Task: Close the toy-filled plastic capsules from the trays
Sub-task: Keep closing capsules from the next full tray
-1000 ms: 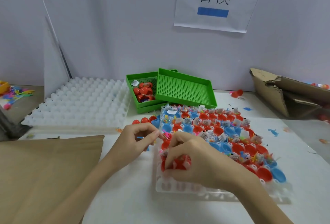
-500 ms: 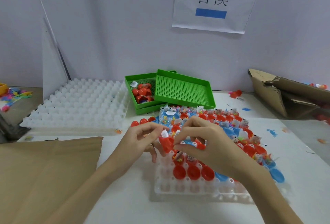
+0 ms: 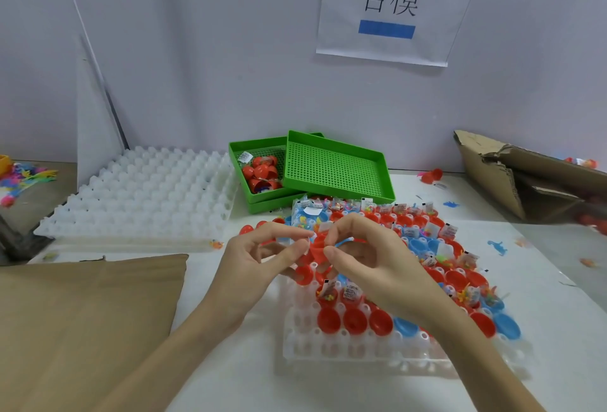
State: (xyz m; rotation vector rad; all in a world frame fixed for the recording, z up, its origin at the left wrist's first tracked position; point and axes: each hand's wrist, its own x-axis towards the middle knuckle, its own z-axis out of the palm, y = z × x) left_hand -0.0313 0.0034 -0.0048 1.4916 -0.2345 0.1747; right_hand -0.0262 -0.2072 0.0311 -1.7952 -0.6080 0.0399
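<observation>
nearest on the counter (image 3: 249, 375), the capsule tray (image 3: 328, 346) has bare sockets along its front edge, then rows of open red and blue halves, many with toys inside, so most closing looks still ahead. just above the tray's left part, the left hand (image 3: 262, 257) and right hand (image 3: 368, 257) both pinch one red capsule (image 3: 317, 249) (not yet snapped shut, i judge). beyond the tray, a green bin (image 3: 249, 175) holds a few closed red ones.

A paper sign (image 3: 389, 7) with black characters and a blue bar hangs on the wall. Torn cardboard box (image 3: 525, 178) lies at the table's right edge; brown cardboard sheet (image 3: 82, 323) covers its near-left corner.
</observation>
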